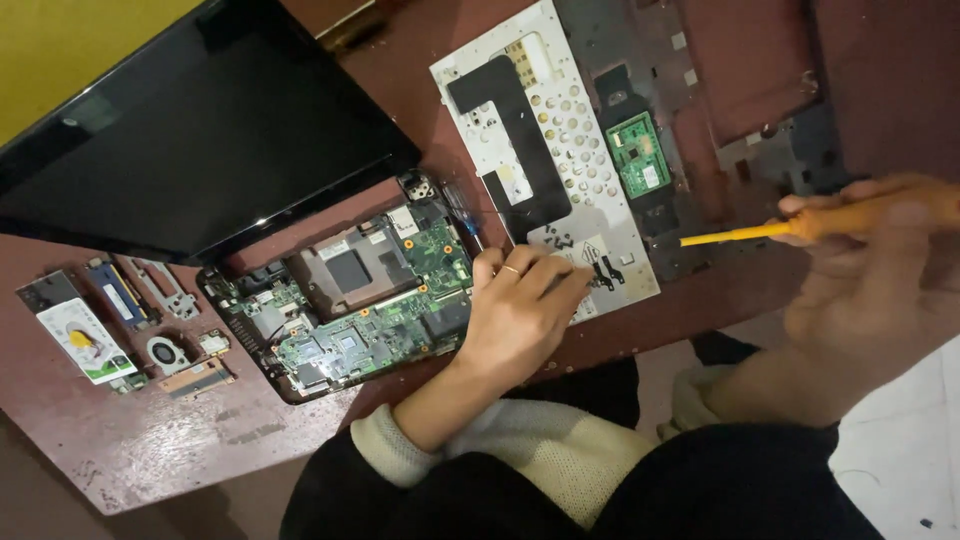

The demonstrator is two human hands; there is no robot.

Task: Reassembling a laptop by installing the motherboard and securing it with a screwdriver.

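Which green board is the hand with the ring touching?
The big green motherboard inside the opened black laptop base. The left hand rests at its right edge. The small green circuit board sits apart, up on the grey upturned palm-rest cover.

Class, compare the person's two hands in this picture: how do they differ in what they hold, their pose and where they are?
The left hand holds nothing and rests palm down, fingers curled, at the edge of the opened laptop's green circuit board; the right hand grips an orange-handled screwdriver with a yellow shaft. The left hand wears a ring; none shows on the right. The left is sharp, the right blurred and nearer the camera. Both are bare.
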